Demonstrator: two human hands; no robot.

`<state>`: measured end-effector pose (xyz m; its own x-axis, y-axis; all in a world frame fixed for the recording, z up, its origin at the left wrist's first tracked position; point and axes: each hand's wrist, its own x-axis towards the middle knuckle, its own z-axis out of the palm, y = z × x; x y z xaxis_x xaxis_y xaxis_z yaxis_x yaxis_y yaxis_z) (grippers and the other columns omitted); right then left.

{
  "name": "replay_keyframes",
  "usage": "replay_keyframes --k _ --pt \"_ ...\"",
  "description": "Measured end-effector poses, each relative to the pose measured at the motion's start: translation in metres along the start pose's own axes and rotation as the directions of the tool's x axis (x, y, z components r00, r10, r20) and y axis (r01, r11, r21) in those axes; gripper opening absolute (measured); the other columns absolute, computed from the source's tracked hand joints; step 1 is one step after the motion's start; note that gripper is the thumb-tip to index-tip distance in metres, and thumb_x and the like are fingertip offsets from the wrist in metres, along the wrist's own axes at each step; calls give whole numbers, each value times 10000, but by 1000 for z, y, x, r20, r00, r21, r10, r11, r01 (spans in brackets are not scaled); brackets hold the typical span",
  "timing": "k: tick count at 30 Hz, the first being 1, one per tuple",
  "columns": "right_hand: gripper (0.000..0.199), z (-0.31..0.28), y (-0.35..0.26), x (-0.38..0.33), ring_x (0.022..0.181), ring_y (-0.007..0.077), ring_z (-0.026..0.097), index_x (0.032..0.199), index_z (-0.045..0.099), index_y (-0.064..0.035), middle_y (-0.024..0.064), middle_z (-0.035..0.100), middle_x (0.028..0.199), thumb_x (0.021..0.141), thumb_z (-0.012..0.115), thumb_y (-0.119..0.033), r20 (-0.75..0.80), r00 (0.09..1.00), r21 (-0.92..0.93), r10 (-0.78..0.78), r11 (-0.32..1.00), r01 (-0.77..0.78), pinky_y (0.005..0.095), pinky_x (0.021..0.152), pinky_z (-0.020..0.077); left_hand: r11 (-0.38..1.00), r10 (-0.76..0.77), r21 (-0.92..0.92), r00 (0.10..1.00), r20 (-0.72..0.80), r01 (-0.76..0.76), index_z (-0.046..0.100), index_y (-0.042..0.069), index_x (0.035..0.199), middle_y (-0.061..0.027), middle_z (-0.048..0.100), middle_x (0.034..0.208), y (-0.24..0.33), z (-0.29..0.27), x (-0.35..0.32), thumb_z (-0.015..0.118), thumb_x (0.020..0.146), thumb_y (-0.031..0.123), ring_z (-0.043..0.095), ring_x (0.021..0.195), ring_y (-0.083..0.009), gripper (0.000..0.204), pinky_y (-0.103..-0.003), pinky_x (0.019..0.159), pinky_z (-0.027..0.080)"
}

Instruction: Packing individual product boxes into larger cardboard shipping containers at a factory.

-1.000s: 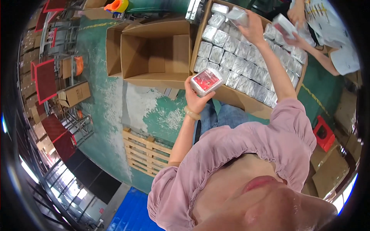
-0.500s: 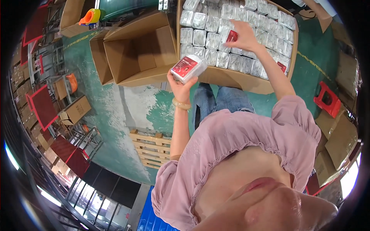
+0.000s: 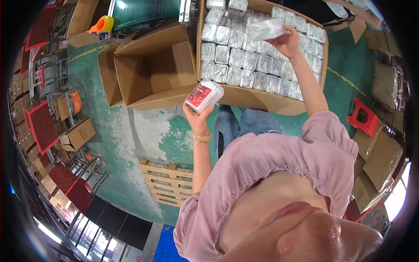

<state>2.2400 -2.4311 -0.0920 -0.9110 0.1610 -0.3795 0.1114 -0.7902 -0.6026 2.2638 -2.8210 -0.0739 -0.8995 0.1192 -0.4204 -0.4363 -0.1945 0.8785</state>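
Observation:
My left hand (image 3: 198, 118) is closed around a clear plastic box with a red label (image 3: 203, 97), held tilted over the near edge of the large carton. My right hand (image 3: 288, 43) grips one end of another clear plastic box (image 3: 265, 29), whose whitish contents show through. It hangs above the rows in the large cardboard carton (image 3: 262, 97). Packed in that carton are many similar clear boxes (image 3: 221, 55), standing side by side in rows. Their exact contents I cannot make out.
Left of the carton stands an open cardboard box (image 3: 152, 98). Beyond it are a green conveyor belt (image 3: 146, 15) and an orange-and-yellow tape dispenser (image 3: 102, 25). A wooden pallet (image 3: 166, 185) lies at lower left; a red plastic stool (image 3: 363, 117) is at right. Another person's arm (image 3: 360, 13) shows at top right.
My right hand has raised its box away from the rows and turned it, so its red face no longer shows. My left hand still holds its box. The whole view has shifted slightly.

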Motion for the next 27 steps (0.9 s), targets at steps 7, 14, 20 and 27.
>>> replay_keyframes --k 7,14,20,27 --pt "826 3 -7 6 1215 282 436 1358 279 17 176 404 1340 648 600 -256 573 806 5 -149 984 178 353 1038 328 1000 19 6 1000 17 -19 326 41 1221 -86 471 1155 -3 3 0 747 597 -74 512 1069 -221 761 -341 910 433" --pt "855 15 -13 27 1261 261 379 1375 297 -68 123 350 1387 597 627 -196 328 899 -412 -290 813 412 354 1036 318 1000 5 1 1000 7 -5 319 46 1217 -85 459 1153 1 6 -5 769 588 -61 516 1061 -216 780 -342 912 434" --pt "755 -3 12 113 1258 262 359 1357 330 -138 106 370 1356 671 616 -265 537 805 -837 -253 -277 472 356 1018 329 999 -20 26 1000 -4 20 314 45 1223 -84 468 1147 -8 0 -16 768 591 -52 519 1056 -212 784 -341 907 437" --pt "614 -16 46 124 1299 316 254 1371 320 -232 86 337 1387 800 484 -388 114 991 -729 -75 -684 32 647 975 190 996 -23 81 999 -24 25 365 44 1205 -88 493 1158 -23 -6 -21 723 620 -54 511 1068 -215 693 -330 894 438"
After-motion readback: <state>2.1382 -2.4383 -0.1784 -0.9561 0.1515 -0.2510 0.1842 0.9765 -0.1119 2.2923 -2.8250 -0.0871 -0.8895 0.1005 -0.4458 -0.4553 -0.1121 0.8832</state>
